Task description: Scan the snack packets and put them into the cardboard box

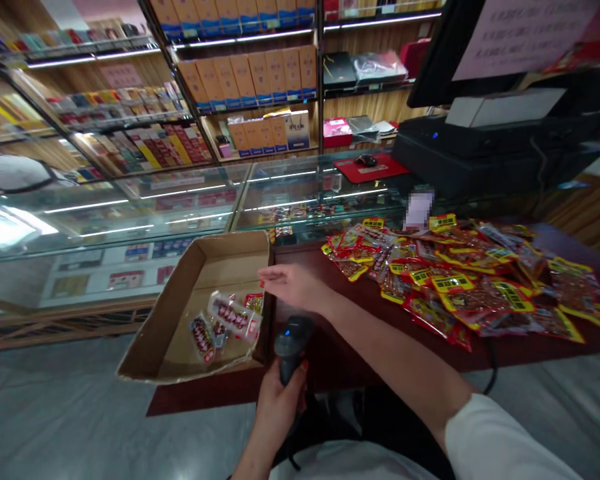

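Note:
In my left hand (pixel 276 403) I grip a dark barcode scanner (pixel 293 343) upright, its small blue light lit. My right hand (pixel 293 287) reaches across to the right wall of an open cardboard box (pixel 183 293), fingers stretched out and nothing visible in them. Inside the box lie a few snack packets: a long clear-and-red one (pixel 235 315), a smaller dark red one (pixel 201 337), and a red-and-yellow one (pixel 253 303) just below my right fingertips. A large heap of red-and-yellow snack packets (pixel 460 280) spreads over the dark red table (pixel 340 347) to the right.
Behind the table runs a glass display counter (pixel 195 193). A red mouse pad (pixel 373 167) with a mouse (pixel 366 160), a monitor (pixel 460 53) and a black machine (pixel 460 153) stand at the back right. Shelves of boxes (pixel 250 77) line the wall. Another person's sleeve (pixel 17 173) shows far left.

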`<state>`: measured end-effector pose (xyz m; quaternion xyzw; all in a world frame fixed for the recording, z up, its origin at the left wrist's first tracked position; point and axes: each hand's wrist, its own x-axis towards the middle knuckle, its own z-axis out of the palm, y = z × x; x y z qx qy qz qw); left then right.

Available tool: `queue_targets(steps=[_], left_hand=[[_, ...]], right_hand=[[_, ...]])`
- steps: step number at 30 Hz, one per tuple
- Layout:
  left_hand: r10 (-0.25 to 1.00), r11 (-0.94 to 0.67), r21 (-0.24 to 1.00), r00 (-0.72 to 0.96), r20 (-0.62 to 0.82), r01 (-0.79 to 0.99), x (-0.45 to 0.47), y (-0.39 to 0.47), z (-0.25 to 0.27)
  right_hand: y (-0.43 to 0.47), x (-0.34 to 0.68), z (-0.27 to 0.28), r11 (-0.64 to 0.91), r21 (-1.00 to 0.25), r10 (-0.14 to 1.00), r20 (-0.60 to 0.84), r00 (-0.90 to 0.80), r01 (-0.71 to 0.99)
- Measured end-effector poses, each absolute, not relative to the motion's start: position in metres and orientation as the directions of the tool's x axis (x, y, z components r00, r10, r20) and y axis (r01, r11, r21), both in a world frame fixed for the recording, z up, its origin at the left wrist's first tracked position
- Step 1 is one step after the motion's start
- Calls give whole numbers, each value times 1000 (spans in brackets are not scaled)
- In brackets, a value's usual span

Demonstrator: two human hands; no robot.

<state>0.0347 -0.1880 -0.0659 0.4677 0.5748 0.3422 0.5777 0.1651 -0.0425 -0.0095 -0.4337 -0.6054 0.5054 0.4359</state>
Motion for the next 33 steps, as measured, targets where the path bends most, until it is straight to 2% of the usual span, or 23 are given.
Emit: queue_targets(steps=[3, 5, 7, 9, 12, 14, 16, 19, 20, 22, 23, 25, 27, 28, 30, 33], left_hand=[[934, 328, 935, 101, -342, 133, 35, -188, -67], [933, 328, 937, 112, -342, 123, 36, -187, -68], [929, 333, 935, 126, -347, 123, 37, -186, -69], [926, 337, 933, 133, -353, 129, 37, -185, -70], [927, 335, 930, 123, -354, 150, 38, -184, -70], [928, 335, 928, 114, -354, 162, 38, -184, -69], [928, 337, 927, 110, -356, 164, 38, -184, -69], [931, 328, 932, 113, -347, 156, 38, -185, -70], [933, 325, 933, 112, -343, 154, 38, -185, -70], [935, 319, 935, 108, -337, 156, 37, -186, -72], [937, 316, 935, 103, -334, 161, 36, -186, -73], [938, 313, 935, 96, -332, 167, 36, -187, -76], [938, 313, 934, 97, -332, 170, 36, -187, -78], [938, 313, 934, 99, -333, 172, 36, -187, -78], [936, 315, 932, 103, -336, 179, 36, -186, -78], [934, 320, 927, 98, -343, 195, 37, -186, -74]], right_hand=[[-41, 208, -22, 176, -888, 984, 176, -39, 424], [-40, 255, -28, 141, -713, 956, 277, 91, 686], [-36, 303, -30, 36, -522, 897, 393, 202, 852], [-31, 344, -29, -142, -398, 846, 426, 319, 907], [-25, 379, -27, -345, -246, 850, 327, 412, 906], [-26, 388, -29, -375, -158, 878, 253, 405, 913], [-30, 391, -31, -357, -124, 889, 258, 377, 926], [-40, 390, -36, -297, -220, 869, 342, 359, 929], [-43, 388, -37, -266, -302, 857, 360, 368, 915], [-51, 378, -40, -184, -562, 832, 347, 432, 806], [-55, 370, -43, -129, -724, 824, 302, 479, 678], [-63, 348, -48, -26, -966, 840, 119, 529, 258], [-72, 322, -56, -4, -989, 894, -69, 443, -146], [-76, 310, -61, -23, -964, 919, -124, 374, -264], [-83, 289, -70, -87, -931, 951, -183, 249, -355], [-85, 272, -84, -140, -929, 958, -215, 191, -344]])
